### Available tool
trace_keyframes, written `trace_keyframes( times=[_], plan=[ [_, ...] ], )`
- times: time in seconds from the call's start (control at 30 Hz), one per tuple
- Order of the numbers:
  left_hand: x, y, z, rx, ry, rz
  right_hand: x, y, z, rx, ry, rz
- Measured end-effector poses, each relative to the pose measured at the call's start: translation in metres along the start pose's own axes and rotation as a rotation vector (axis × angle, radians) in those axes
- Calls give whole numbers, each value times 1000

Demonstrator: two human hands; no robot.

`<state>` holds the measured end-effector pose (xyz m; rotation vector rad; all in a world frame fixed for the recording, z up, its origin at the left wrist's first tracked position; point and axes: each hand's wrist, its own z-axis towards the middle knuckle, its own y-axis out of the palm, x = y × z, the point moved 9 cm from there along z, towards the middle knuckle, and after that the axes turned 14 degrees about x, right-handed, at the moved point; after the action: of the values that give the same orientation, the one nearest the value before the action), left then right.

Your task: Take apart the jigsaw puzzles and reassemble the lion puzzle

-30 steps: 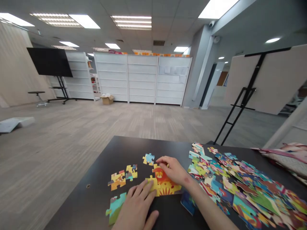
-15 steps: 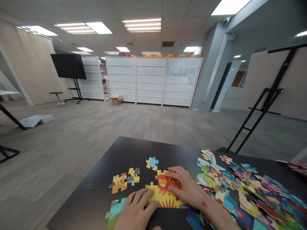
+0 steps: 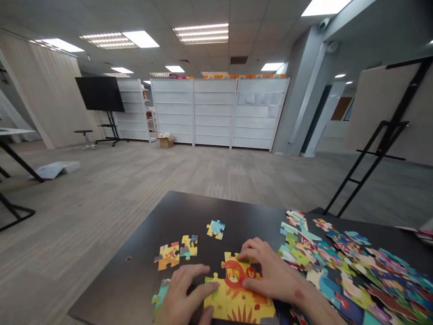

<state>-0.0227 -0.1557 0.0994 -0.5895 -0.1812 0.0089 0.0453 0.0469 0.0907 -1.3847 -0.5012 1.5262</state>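
Lion block (image 3: 237, 293) lies flat at the near table (image 3: 162, 216) edge, right in front of me, several pieces already joined: orange lion face on top, yellow ground and spiky grass below.

Change over 1 s: my right hand (image 3: 274, 273) was curled at the block's top edge. Now it lies spread over the lion's right side, fingers pressing down. My left hand (image 3: 182, 300) has slid further onto the yellow left part, thumb at the near edge. Neither hand grips anything, both are flat and pushing. I read that as seating the joint rather than fetching a piece.

Pieces look like thin card, glossy print, knob-and-socket outlines. Table is matt black and smooth, with 1 small hole (image 3: 128, 259).

Just left of the block, a teal piece (image 3: 158, 295) pokes out beside my left hand. Further off: 2 yellow pieces (image 3: 177, 252) touching each other, 1 blue piece (image 3: 215, 229) alone. Right: a big loose pile (image 3: 345, 266), overlapping, mixed colours.
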Motion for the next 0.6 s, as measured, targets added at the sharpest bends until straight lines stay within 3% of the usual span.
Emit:
trace_keyframes(
  times=[0.07, 0.17, 0.4, 0.6],
  plan=[
    [-20, -27, -5, 105, -180, -17, -1, 0, -2, -16, 12, 8],
    [-40, -46, -16, 49, -327, -56, -1, 3, -4, -49, 8, 32],
    [-51, -41, -42, -255, -395, 51, 1, 6, -2, -98, 31, 25],
    [-65, -38, -55, -321, -453, -33, 4, 7, -1, -106, 55, 11]
  ],
)
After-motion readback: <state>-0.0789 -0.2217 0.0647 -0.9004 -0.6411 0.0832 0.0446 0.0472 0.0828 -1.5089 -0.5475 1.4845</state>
